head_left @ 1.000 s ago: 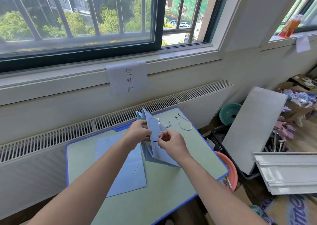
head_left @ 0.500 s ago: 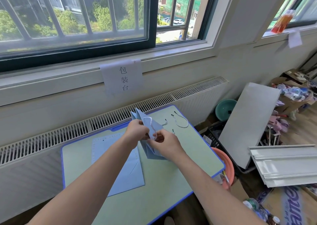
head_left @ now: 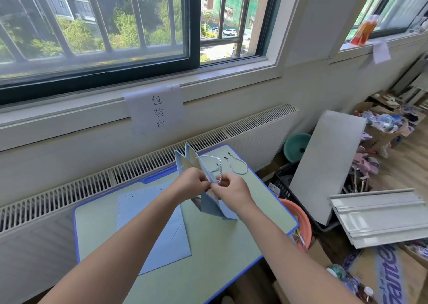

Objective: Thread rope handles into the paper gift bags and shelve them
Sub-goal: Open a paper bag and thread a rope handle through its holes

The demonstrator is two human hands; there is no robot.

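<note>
Centre frame: your left hand (head_left: 192, 183) grips the upright blue gift bag (head_left: 208, 201) | your right hand (head_left: 228, 188) pinches its rope handle (head_left: 216, 164), one end apparently threaded | spare rope (head_left: 238, 167) beyond, flat bag (head_left: 152, 225) left: both untouched | nothing shelved yet.

Sunlit barred window (head_left: 97, 25) above a white radiator (head_left: 231, 132); grey board (head_left: 324, 164) leaning at right on the wooden floor (head_left: 403, 171).
</note>
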